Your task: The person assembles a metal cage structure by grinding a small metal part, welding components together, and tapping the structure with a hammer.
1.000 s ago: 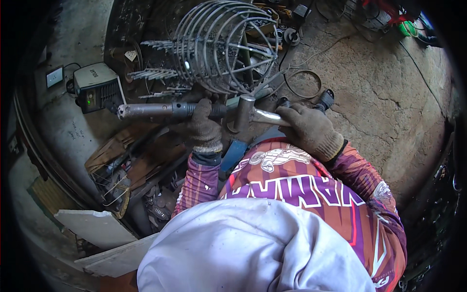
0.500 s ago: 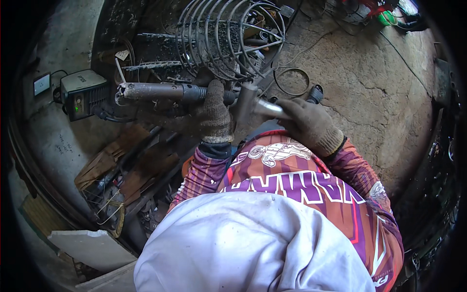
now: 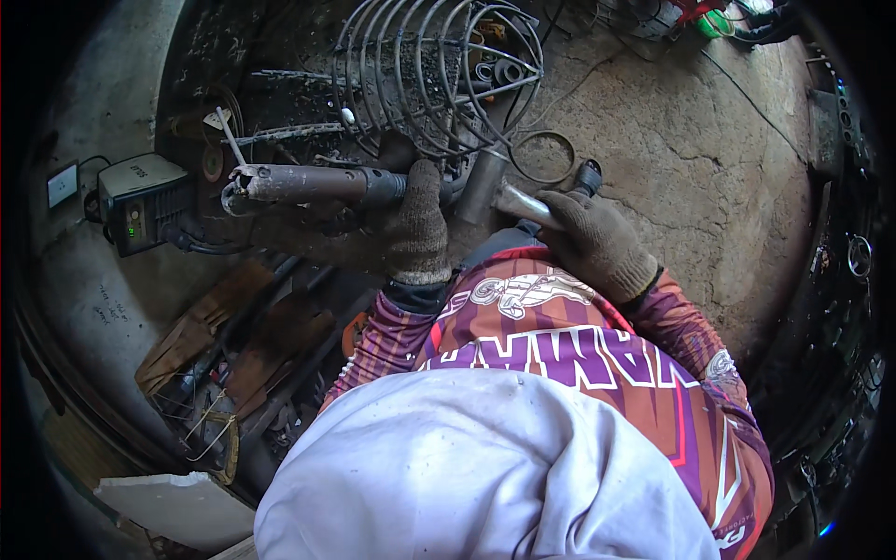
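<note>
My left hand (image 3: 417,224), in a knitted work glove, is wrapped round a dark metal pipe (image 3: 313,184). The pipe points left, with a ragged, broken left end and a ribbed section close to the glove. My gloved right hand (image 3: 599,241) grips the shiny handle of a hammer (image 3: 484,187). Its thick cylindrical head is just right of the pipe's right end; whether the two touch I cannot tell. My left fingers partly hide the pipe's right part.
Beyond my hands lies a cage of curved metal bars (image 3: 411,70). A boxy welding machine (image 3: 142,203) with a green display stands left. Brown sheet pieces (image 3: 210,322) and scrap lie lower left. A cable loop (image 3: 544,157) rests on the cracked concrete floor (image 3: 672,140).
The hammer head, blurred before, now looks sharp and sits slightly farther right. The pipe's broken end is a little lower in view. Both grips stay the same, and the whole view has shifted slightly.
</note>
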The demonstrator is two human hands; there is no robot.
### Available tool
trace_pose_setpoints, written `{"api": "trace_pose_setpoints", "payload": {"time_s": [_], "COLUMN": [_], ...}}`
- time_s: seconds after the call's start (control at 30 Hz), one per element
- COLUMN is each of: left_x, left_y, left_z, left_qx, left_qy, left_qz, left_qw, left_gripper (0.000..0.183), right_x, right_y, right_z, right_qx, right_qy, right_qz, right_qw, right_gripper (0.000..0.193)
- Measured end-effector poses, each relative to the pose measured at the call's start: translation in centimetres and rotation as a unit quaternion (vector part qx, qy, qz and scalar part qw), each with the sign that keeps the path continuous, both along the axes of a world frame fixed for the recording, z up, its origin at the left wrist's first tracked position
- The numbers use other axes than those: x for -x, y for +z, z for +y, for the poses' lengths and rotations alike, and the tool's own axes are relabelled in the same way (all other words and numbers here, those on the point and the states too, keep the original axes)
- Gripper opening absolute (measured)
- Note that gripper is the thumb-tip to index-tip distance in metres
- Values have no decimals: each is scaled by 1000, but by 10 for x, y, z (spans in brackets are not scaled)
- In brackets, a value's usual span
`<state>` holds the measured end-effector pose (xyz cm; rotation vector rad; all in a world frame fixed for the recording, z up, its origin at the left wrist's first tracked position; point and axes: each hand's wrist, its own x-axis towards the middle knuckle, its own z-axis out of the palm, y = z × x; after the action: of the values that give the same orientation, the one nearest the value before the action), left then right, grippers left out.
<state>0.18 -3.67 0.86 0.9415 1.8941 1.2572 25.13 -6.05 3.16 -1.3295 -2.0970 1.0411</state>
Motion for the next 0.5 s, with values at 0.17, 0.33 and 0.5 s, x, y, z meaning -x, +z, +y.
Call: {"api": "trace_pose_setpoints", "payload": {"time_s": [0.17,0.33,0.5], "left_x": [8,15,28], "left_y": [16,1,-12], "left_z": [-12,-13,-12], "left_qx": [-86,-84,-133], "left_qy": [-195,-206,-238], "left_qz": [338,419,481], "left_qw": [917,880,833], "left_gripper": [33,34,40], "right_x": [-6,-7,-8], "right_y": [22,14,20], "right_z": [13,11,11], "right_qx": [-1,2,2], "right_qy": [159,65,105], "right_qz": [-64,-49,-55], "right_qw": [985,997,993], "right_gripper": [47,51,47]}}
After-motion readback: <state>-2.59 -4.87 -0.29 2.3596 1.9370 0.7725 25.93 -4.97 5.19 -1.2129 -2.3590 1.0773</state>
